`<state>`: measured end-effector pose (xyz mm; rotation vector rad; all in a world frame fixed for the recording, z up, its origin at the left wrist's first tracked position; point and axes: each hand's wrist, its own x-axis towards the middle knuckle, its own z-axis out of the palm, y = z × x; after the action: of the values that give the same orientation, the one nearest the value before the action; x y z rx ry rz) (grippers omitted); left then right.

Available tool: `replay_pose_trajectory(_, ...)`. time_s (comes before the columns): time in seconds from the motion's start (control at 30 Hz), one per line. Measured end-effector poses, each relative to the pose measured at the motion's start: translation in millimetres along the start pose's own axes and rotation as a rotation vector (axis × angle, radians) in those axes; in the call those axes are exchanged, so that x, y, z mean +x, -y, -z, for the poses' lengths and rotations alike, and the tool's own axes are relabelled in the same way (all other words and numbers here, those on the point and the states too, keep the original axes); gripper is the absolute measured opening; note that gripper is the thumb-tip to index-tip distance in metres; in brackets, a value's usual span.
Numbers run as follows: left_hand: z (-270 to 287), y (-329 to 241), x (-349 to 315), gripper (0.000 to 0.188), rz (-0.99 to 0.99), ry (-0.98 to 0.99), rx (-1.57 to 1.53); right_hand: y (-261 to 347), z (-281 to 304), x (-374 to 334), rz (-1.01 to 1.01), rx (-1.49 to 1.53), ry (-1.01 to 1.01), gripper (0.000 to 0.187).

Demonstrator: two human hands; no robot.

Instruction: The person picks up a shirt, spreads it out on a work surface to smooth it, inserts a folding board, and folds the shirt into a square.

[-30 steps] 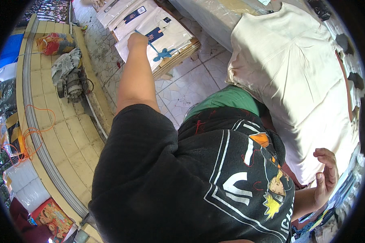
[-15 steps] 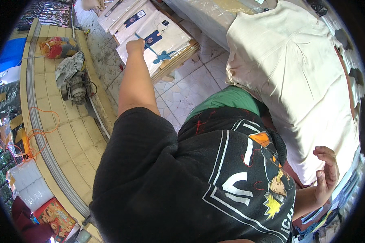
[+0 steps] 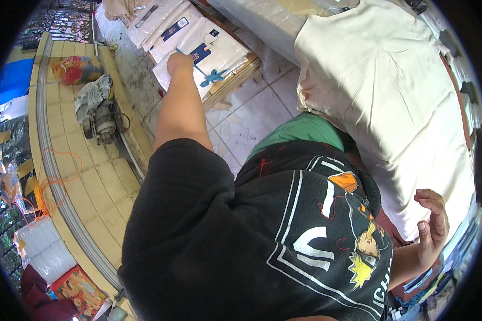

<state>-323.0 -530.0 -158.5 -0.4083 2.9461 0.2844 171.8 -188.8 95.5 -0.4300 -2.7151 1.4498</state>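
My left arm stretches forward to a tied bundle of folded pale shirts in clear plastic. The left hand is closed like a fist at the bundle's near left side, on a blue cloth strip. That strip crosses the packs and is knotted at their front edge; the fingertips are mostly hidden. Dark blue tags show on the packs. At the right, my right hand is raised with fingers apart and holds nothing. It is beside a cream garment spread over a surface.
Under the bundle is a low wooden stand on a tiled floor. A yellowish slatted bench runs along the left, carrying a small motor, a plastic bag and a taped roll. Stacked fabric lies at the lower right.
The view has shifted slightly, so the bench and its things sit a little lower. My left hand stays at the bundle and my right hand stays raised, nearly unmoved.
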Motion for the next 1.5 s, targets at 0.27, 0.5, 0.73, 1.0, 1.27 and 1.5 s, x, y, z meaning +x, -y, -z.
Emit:
replay_pose_trajectory(0.27, -71, 50, 79, 0.04, 0.238, 0.084, -0.662, -3, -5, 5, -0.025, -0.003, -0.064, 0.039)
replay_pose_trajectory(0.5, -59, 33, 75, 0.013, 0.359, 0.223, -1.039, -8, -4, 8, -0.005, -0.026, -0.016, 0.038)
replay_pose_trajectory(0.73, -16, 16, 26, 0.009, 0.385, 0.212, -1.356, -3, -7, 12, -0.067, -0.012, -0.043, 0.04)
replay_pose_trajectory(1.0, 26, -2, 3, 0.01, 0.229, 0.133, -1.387, 1, -6, 12, -0.061, -0.035, -0.041, 0.039)
replay_pose_trajectory(1.27, -48, 45, 43, 0.022, 0.275, 0.238, -1.11, -5, -9, 13, -0.081, -0.05, -0.021, 0.037)
replay_pose_trajectory(1.5, 29, 28, 24, 0.044, -0.312, -0.006, 0.265, -5, -11, 14, -0.102, -0.081, -0.03, 0.035)
